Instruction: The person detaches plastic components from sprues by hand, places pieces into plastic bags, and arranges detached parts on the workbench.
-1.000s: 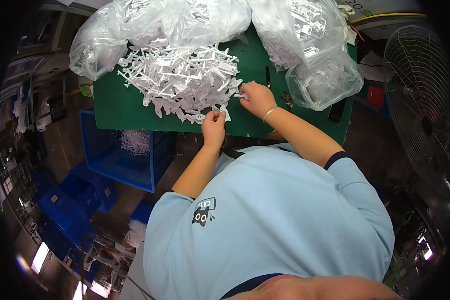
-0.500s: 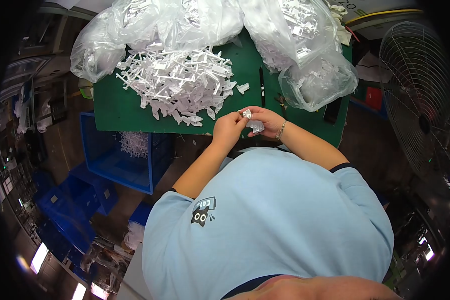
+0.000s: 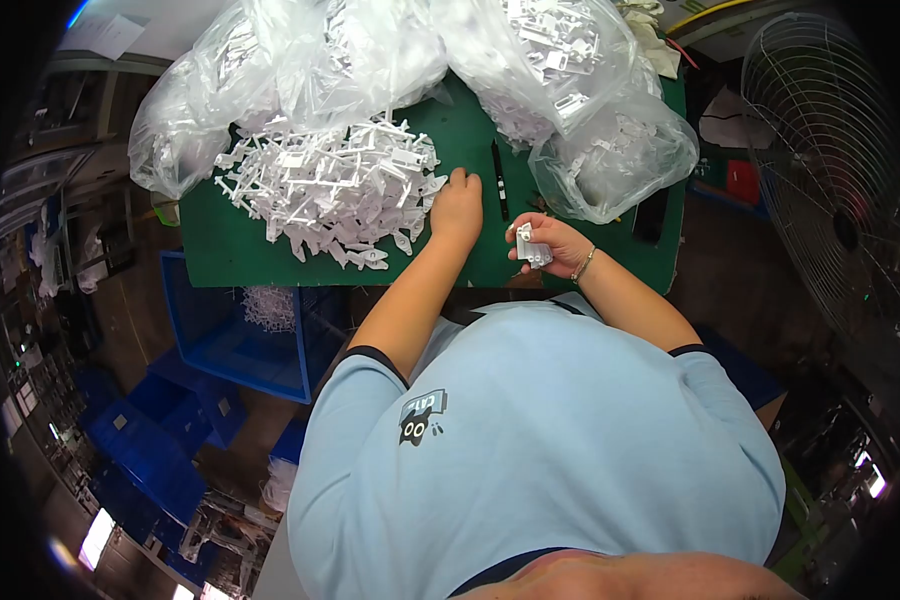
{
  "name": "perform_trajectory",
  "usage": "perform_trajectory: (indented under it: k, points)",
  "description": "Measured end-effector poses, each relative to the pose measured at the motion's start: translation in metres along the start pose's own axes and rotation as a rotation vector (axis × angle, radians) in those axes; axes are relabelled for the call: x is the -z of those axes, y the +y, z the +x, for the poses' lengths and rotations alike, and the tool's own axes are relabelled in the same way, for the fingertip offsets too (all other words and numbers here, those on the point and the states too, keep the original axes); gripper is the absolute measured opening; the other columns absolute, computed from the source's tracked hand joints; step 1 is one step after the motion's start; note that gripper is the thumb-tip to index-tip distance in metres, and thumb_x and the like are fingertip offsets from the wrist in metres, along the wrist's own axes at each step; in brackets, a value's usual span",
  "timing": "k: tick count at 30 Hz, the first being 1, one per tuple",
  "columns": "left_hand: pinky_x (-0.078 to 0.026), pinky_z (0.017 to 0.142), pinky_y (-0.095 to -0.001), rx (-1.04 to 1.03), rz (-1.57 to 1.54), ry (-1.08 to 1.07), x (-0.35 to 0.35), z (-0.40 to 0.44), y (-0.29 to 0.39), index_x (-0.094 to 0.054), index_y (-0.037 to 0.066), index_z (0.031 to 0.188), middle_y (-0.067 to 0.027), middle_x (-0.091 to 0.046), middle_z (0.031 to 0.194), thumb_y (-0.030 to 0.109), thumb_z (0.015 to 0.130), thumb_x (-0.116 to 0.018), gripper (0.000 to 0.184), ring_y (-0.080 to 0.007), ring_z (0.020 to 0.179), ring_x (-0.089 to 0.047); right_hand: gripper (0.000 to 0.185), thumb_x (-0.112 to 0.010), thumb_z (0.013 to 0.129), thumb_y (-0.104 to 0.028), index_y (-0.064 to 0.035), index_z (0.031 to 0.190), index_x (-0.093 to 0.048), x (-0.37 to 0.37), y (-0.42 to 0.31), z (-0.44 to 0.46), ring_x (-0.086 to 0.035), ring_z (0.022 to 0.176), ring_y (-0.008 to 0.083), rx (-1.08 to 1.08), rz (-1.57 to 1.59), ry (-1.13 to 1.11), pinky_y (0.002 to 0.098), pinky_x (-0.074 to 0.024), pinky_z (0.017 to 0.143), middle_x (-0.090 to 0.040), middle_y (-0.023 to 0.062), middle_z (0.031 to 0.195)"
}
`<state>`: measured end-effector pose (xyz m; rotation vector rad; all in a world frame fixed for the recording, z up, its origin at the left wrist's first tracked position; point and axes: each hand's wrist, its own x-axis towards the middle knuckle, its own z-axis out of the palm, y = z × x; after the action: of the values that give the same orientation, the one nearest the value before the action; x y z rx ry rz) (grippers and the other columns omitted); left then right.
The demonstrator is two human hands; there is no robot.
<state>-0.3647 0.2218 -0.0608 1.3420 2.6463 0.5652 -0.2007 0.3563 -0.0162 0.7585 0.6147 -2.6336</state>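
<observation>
My right hand (image 3: 560, 247) is closed around several small white plastic parts (image 3: 532, 248), held just above the front of the green table. My left hand (image 3: 456, 212) reaches over the table at the right edge of a heap of white plastic parts (image 3: 335, 185). Its fingers are curled downward, and whatever lies under them is hidden. A white part at the heap's edge shows just left of these fingers. Between my two hands, farther back, lies a black pen (image 3: 499, 180).
Clear plastic bags (image 3: 360, 65) of white parts line the back of the green table (image 3: 260, 268). Another open bag (image 3: 615, 165) sits at the right, beside a dark flat object (image 3: 650, 217). A blue crate (image 3: 240, 355) stands below the left front edge; a fan (image 3: 820, 150) is at right.
My hands have come apart. The left has moved forward to the heap's edge, covering where a loose part lay; the right keeps the white parts. The whole view has shifted slightly.
</observation>
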Motion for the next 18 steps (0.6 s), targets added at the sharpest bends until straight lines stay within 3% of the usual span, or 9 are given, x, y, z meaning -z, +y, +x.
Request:
perform_trajectory:
  k: [2, 5, 9, 11, 12, 16, 18]
  points:
    - [-0.055, 0.070, -0.0428, 0.030, 0.055, -0.217, 0.001, 0.008, 0.005, -0.055, 0.002, 0.112, -0.0205, -0.057, 0.107, 0.010, 0.075, -0.063, 0.039, -0.0350, 0.083, -0.066, 0.017, -0.060, 0.088, -0.012, -0.0099, 0.105, -0.059, 0.002, 0.000, -0.005, -0.067, 0.091, 0.0209, 0.009, 0.021, -0.015, 0.0354, -0.0589, 0.064, -0.062, 0.0071, 0.103]
    - [-0.055, 0.068, -0.0428, 0.137, 0.020, -0.290, 0.017, 0.010, 0.019, -0.050, 0.001, 0.117, -0.0216, -0.058, 0.101, 0.014, 0.075, -0.061, 0.045, -0.0349, 0.080, -0.065, 0.017, -0.060, 0.088, -0.012, -0.0099, 0.104, -0.059, 0.008, 0.001, -0.009, -0.067, 0.090, 0.0210, 0.010, 0.025, -0.018, 0.0354, -0.0585, 0.064, -0.062, 0.0070, 0.103]
    - [-0.055, 0.067, -0.0440, 0.255, -0.032, -0.137, 0.002, 0.010, 0.014, -0.041, -0.004, 0.129, -0.0242, -0.058, 0.098, 0.015, 0.074, -0.060, 0.061, -0.0374, 0.079, -0.064, 0.016, -0.060, 0.088, -0.011, -0.0099, 0.104, -0.059, 0.012, -0.004, -0.017, -0.067, 0.090, 0.0209, 0.009, 0.023, 0.006, 0.0357, -0.0581, 0.064, -0.062, 0.0069, 0.102]
    - [-0.054, 0.069, -0.0458, 0.433, -0.058, -0.005, 0.003, 0.016, 0.013, -0.027, -0.009, 0.139, -0.0267, -0.058, 0.095, 0.014, 0.075, -0.057, 0.075, -0.0407, 0.080, -0.063, 0.016, -0.060, 0.088, -0.012, -0.0099, 0.104, -0.059, 0.013, -0.007, -0.020, -0.067, 0.089, 0.0208, 0.008, 0.022, 0.006, 0.0352, -0.0578, 0.064, -0.062, 0.0070, 0.102]
    - [-0.053, 0.076, -0.0470, 0.493, -0.083, -0.044, 0.006, 0.023, 0.011, -0.015, -0.013, 0.143, -0.0315, -0.057, 0.101, 0.014, 0.075, -0.058, 0.085, -0.0444, 0.085, -0.063, 0.016, -0.060, 0.088, -0.012, -0.0099, 0.104, -0.059, 0.016, -0.008, -0.021, -0.067, 0.089, 0.0208, 0.007, 0.023, 0.005, 0.0352, -0.0578, 0.064, -0.062, 0.0070, 0.102]
    - [-0.050, 0.089, -0.0472, 0.744, -0.254, -0.186, 0.020, 0.051, 0.013, -0.016, -0.019, 0.139, -0.0374, -0.054, 0.115, 0.017, 0.073, -0.061, 0.088, -0.0475, 0.097, -0.060, 0.015, -0.059, 0.089, -0.012, -0.0099, 0.104, -0.059, 0.023, -0.009, -0.024, -0.067, 0.089, 0.0207, 0.001, 0.016, -0.014, 0.0346, -0.0578, 0.063, -0.062, 0.0073, 0.102]
    - [-0.050, 0.089, -0.0475, 0.756, -0.292, -0.223, 0.026, 0.054, 0.016, -0.017, -0.017, 0.140, -0.0365, -0.055, 0.114, 0.018, 0.073, -0.062, 0.087, -0.0470, 0.098, -0.060, 0.015, -0.059, 0.089, -0.012, -0.0098, 0.104, -0.059, 0.024, -0.013, -0.026, -0.067, 0.089, 0.0207, -0.002, -0.004, -0.008, 0.0345, -0.0578, 0.063, -0.062, 0.0073, 0.102]
